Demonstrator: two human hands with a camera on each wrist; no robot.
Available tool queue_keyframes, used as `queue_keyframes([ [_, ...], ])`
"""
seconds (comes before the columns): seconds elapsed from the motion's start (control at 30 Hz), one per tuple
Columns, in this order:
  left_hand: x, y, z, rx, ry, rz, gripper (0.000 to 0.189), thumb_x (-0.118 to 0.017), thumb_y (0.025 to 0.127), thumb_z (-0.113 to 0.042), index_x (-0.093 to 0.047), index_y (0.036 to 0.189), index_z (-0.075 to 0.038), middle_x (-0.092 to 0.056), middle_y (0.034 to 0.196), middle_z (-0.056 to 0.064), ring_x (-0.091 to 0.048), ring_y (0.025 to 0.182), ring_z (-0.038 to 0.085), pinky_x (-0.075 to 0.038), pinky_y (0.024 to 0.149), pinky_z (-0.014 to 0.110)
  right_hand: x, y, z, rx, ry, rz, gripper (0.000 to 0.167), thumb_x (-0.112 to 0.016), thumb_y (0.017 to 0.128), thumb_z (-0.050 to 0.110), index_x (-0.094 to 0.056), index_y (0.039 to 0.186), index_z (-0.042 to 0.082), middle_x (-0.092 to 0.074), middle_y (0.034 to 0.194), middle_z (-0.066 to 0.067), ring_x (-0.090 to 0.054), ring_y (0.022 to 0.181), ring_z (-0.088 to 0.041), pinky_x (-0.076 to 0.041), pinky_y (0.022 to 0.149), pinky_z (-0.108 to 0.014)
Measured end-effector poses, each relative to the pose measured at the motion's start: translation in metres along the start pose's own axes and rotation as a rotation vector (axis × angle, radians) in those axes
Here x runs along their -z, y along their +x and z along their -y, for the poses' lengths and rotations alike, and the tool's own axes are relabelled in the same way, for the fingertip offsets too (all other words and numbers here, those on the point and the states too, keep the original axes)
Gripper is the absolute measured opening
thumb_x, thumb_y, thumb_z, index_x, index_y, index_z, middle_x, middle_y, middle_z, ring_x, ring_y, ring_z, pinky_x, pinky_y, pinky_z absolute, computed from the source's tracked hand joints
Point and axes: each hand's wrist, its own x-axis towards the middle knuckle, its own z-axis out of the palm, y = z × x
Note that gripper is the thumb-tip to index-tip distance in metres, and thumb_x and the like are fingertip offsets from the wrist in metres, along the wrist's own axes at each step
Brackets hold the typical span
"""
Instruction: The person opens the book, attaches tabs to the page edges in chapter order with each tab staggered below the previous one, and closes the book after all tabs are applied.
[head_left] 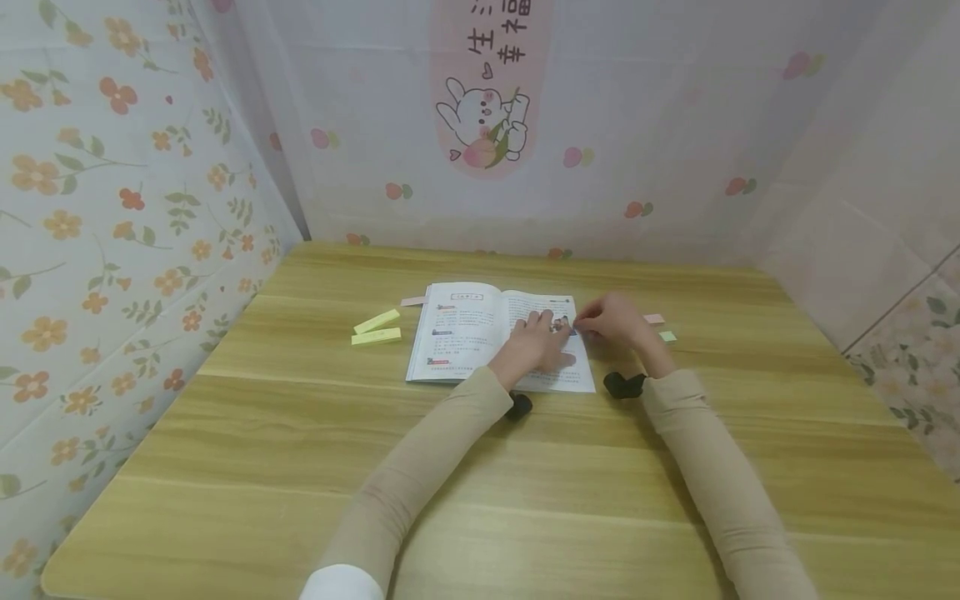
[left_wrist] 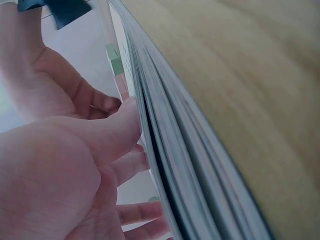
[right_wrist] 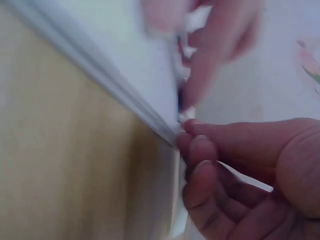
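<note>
An open book point(head_left: 465, 333) with printed text lies on the wooden table. My left hand point(head_left: 531, 343) rests on its right-hand page, fingers extended over a small coloured picture. In the left wrist view, the left thumb point(left_wrist: 117, 127) lies along the top of the book's stacked pages point(left_wrist: 185, 150). My right hand point(head_left: 617, 323) is at the book's right edge. In the right wrist view, its thumb and curled fingers point(right_wrist: 202, 150) meet at the page edge, close to the left fingertips; I cannot tell whether a tab is also between them. A pale strip point(right_wrist: 245, 176) shows behind the right fingers.
A pale pink tab point(head_left: 412, 302) juts out at the book's left side. Two yellow sticky-note strips point(head_left: 377, 336) lie left of it. Beyond my right hand are a pink strip point(head_left: 654, 318) and a green strip point(head_left: 667, 337). Curtains with printed flowers surround the table point(head_left: 525, 500).
</note>
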Motion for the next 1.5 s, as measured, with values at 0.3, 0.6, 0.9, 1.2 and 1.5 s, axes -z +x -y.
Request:
queue_keyframes([
  [0.3, 0.0027, 0.0011, -0.0019, 0.011, 0.005, 0.022, 0.072, -0.041, 0.103, -0.059, -0.018, 0.163, -0.027, -0.018, 0.163, 0.009, -0.02, 0.146, 0.027, -0.023, 0.119, 0.045, -0.0087, 0.002, 0.001, 0.002, 0.017, -0.051, 0.02, -0.066, 0.097, 0.006, -0.075, 0.108, -0.007, -0.07, 0.082, -0.01, -0.059, 0.071, -0.019, -0.046, 0.065, -0.026],
  [0.6, -0.0022, 0.0062, -0.0006, 0.007, 0.006, 0.018, 0.07, -0.039, 0.103, -0.058, -0.02, 0.163, -0.026, -0.019, 0.162, 0.009, -0.023, 0.144, 0.026, -0.024, 0.119, 0.044, -0.0032, -0.0005, -0.0033, -0.007, -0.029, -0.083, 0.02, -0.065, 0.095, 0.006, -0.075, 0.107, -0.007, -0.072, 0.094, -0.017, -0.058, 0.079, -0.023, -0.046, 0.07, -0.029],
  [0.9, -0.0022, 0.0051, -0.0008, 0.002, -0.002, 0.009, 0.069, -0.04, 0.103, -0.058, -0.022, 0.163, -0.027, -0.019, 0.162, 0.01, -0.021, 0.146, 0.026, -0.023, 0.119, 0.045, 0.0001, 0.0002, -0.0035, -0.038, -0.029, -0.086, 0.021, -0.067, 0.095, 0.01, -0.076, 0.109, -0.004, -0.072, 0.082, -0.01, -0.057, 0.073, -0.018, -0.045, 0.066, -0.028],
  [1.2, -0.0032, 0.0046, -0.0012, 0.003, 0.009, 0.005, 0.07, -0.039, 0.104, -0.057, -0.019, 0.163, -0.026, -0.017, 0.164, 0.011, -0.02, 0.147, 0.027, -0.023, 0.12, 0.045, -0.0055, 0.002, -0.0013, -0.005, -0.025, -0.077, 0.019, -0.07, 0.094, 0.007, -0.077, 0.106, -0.005, -0.073, 0.083, -0.011, -0.061, 0.073, -0.02, -0.048, 0.066, -0.028],
  [1.5, -0.0021, 0.0043, -0.0008, 0.003, 0.001, 0.011, 0.069, -0.039, 0.104, -0.057, -0.02, 0.163, -0.027, -0.016, 0.164, 0.011, -0.019, 0.148, 0.028, -0.022, 0.12, 0.046, -0.0004, 0.0005, -0.0018, -0.016, -0.051, -0.045, 0.018, -0.068, 0.094, 0.007, -0.077, 0.105, -0.003, -0.072, 0.083, -0.01, -0.058, 0.075, -0.02, -0.046, 0.069, -0.03],
])
